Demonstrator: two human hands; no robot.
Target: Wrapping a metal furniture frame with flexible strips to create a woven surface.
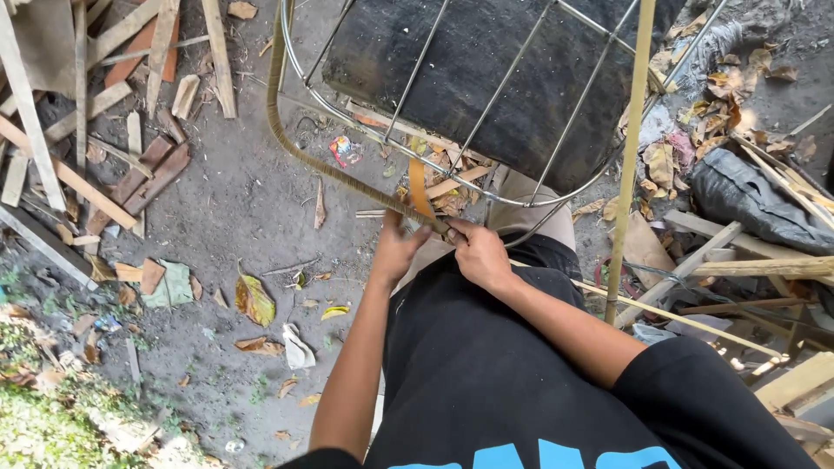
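Both hands wrap a flat strip round the rim of a round wire frame.

Black-shirted torso and bare forearms fill the near view; the left hand [395, 247] is closed, pinching the flat tan rattan-like strip [300, 143] where it meets the round grey metal wire frame [486, 113], and the right hand [478, 252] is closed on the same spot from the other side. That strip already binds the rim's left curve, and an orange-brown loose end [419, 187] stands up just above the hands. Judging by this, the binding is partway round; the next wrap calls for steady tension and turns laid tight side by side. A thin bamboo pole [627, 165] stands to the right, over littered dirt ground [243, 208].
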